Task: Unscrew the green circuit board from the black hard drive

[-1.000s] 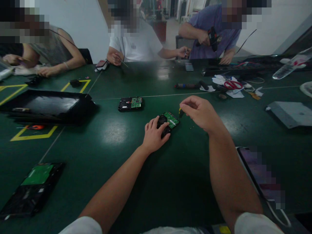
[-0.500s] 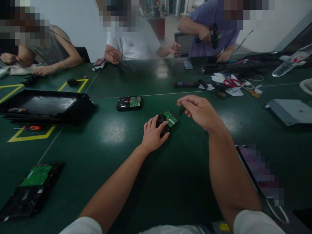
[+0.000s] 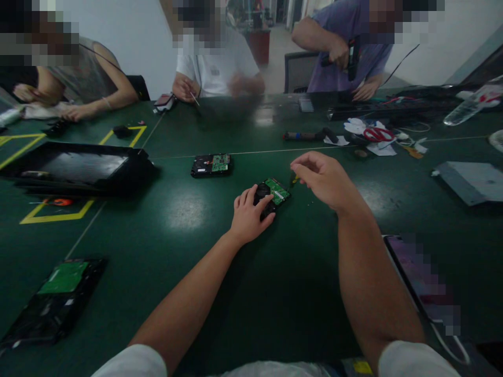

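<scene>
My left hand holds a hard drive down on the table, its fingers over the black casing and thumb at the near edge. A green circuit board shows on the drive's uncovered part. My right hand is closed around a small screwdriver with a dark and yellow handle. It points down by the board's right corner; whether its tip touches the drive I cannot tell. Another hard drive lies farther back, and a third hard drive is at the front left.
Black trays are stacked at left, beside an orange-handled tool. A phone with a cable lies by my right forearm. Behind it is a grey metal panel. Gloves and red-handled scissors sit farther back. Several people work across the table.
My right hand's fingers have turned slightly around the screwdriver, showing more yellow on its handle. My left hand stays on the drive. The whole view has shifted a little.
</scene>
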Action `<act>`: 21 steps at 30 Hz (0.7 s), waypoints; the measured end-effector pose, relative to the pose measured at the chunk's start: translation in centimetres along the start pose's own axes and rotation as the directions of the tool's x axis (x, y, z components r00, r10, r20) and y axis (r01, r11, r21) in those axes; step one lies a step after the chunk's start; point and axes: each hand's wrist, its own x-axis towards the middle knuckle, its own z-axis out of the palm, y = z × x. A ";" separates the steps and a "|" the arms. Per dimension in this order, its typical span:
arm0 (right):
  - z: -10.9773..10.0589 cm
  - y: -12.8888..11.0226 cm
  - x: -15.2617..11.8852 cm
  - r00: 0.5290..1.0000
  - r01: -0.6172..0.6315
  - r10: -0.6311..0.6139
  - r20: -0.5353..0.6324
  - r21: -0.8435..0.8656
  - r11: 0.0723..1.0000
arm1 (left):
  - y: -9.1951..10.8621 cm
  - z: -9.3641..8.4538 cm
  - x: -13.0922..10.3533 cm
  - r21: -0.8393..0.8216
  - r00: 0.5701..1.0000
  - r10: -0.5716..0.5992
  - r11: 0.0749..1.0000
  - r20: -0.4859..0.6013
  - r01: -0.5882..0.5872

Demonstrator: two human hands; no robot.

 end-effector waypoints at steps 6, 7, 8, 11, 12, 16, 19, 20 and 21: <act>-0.2 -0.4 -0.1 0.998 0.038 -0.039 0.054 0.026 0.999 | -0.1 0.1 0.0 0.011 1.000 0.000 1.000 -0.006 0.000; -0.2 -0.5 -0.1 0.997 0.044 -0.045 0.068 0.024 0.999 | -0.1 0.1 0.0 0.011 1.000 0.000 1.000 -0.005 0.000; -0.2 -0.6 -0.1 0.996 0.047 -0.048 0.077 0.021 0.999 | -0.1 0.1 0.0 0.011 1.000 -0.001 1.000 -0.003 0.001; -0.1 -0.7 -0.1 0.996 0.033 -0.035 0.088 0.028 0.999 | 0.0 0.1 0.0 0.013 1.000 -0.003 1.000 -0.002 0.003; 0.0 -0.7 -0.1 0.996 0.020 -0.023 0.089 0.036 0.999 | 0.0 0.1 0.0 0.014 1.000 -0.003 1.000 -0.006 0.003; 0.1 -0.4 -0.1 0.994 -0.036 0.029 0.101 0.071 0.997 | 0.1 0.1 0.0 0.010 1.000 0.002 1.000 -0.018 -0.002; 0.0 -0.4 -0.1 0.995 -0.029 0.023 0.093 0.068 0.997 | 0.1 0.1 0.0 0.005 1.000 0.004 1.000 -0.015 -0.004; 0.0 -0.5 -0.2 0.997 -0.019 0.014 0.082 0.061 0.998 | 0.1 0.0 0.0 0.003 1.000 0.003 1.000 -0.013 -0.003; 0.0 -0.5 -0.2 0.998 -0.008 0.005 0.070 0.052 0.999 | 0.1 0.0 0.0 0.000 1.000 0.000 1.000 -0.009 0.000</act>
